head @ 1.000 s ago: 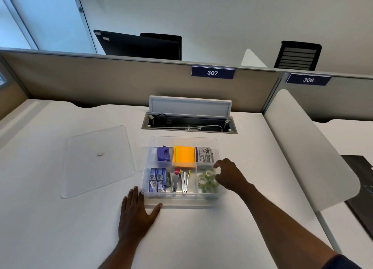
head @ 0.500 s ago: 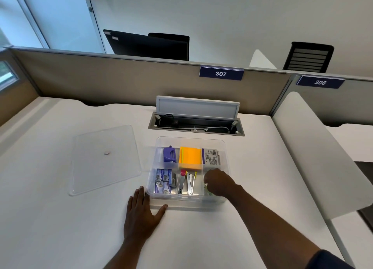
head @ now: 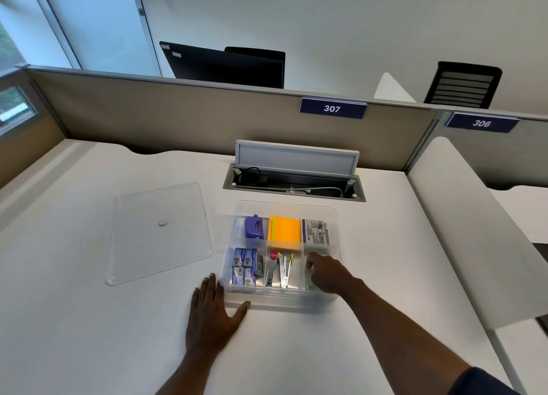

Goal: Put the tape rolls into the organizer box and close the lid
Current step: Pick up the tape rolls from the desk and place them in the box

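The clear organizer box stands open on the white desk. My right hand reaches into its front right compartment, fingers curled down over the tape rolls. Only a pale sliver of the rolls shows beside my fingers, so the grip is hidden. My left hand lies flat on the desk, fingers spread, with the thumb against the box's front left corner. The clear lid lies flat on the desk to the left of the box, apart from it.
Other compartments hold orange sticky notes, a purple punch, staple boxes and metal staple removers. An open cable hatch sits just behind the box. A white divider panel bounds the desk on the right.
My right hand moved from the box's right rim into the front right compartment and now covers the tape rolls. The left hand stayed flat at the front left corner.
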`<move>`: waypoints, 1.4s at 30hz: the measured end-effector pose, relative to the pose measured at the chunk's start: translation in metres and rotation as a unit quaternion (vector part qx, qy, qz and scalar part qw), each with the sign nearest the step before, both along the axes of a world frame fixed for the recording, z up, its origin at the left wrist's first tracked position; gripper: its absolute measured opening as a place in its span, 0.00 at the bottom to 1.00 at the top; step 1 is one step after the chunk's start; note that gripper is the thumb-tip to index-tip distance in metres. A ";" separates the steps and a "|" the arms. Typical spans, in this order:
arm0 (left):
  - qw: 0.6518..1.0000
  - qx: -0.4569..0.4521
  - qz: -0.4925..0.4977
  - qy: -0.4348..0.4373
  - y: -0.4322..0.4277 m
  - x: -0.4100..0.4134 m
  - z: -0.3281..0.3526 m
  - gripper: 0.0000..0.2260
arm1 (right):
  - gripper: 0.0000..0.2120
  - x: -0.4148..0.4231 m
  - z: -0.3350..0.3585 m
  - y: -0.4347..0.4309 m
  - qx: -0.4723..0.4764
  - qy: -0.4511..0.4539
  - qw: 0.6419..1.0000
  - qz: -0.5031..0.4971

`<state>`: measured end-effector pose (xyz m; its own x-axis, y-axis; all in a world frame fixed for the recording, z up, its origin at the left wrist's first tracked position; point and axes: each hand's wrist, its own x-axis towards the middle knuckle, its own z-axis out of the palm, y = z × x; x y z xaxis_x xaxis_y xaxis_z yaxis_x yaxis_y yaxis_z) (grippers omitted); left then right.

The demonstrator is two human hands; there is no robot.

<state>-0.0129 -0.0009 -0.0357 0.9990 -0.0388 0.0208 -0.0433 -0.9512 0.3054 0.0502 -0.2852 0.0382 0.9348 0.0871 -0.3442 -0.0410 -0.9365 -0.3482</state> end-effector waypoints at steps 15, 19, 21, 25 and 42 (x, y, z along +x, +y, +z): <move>1.000 -0.005 0.003 -0.001 0.001 0.001 -0.002 0.41 | 0.10 0.002 0.001 -0.003 -0.007 -0.086 0.985 -0.151; 1.000 -0.007 0.002 0.002 0.000 0.000 -0.002 0.41 | 0.10 0.000 -0.004 -0.002 -0.006 -0.073 0.990 -0.117; 1.000 -0.006 0.001 0.002 0.000 0.000 -0.002 0.41 | 0.09 0.000 -0.004 -0.001 0.000 -0.079 0.990 -0.116; 1.000 -0.004 0.001 0.001 0.001 0.000 -0.002 0.41 | 0.07 -0.001 -0.004 0.000 0.020 -0.085 0.991 -0.102; 1.000 -0.007 0.000 0.004 0.000 0.000 0.000 0.41 | 0.12 -0.002 0.004 -0.004 -0.026 -0.156 0.979 -0.132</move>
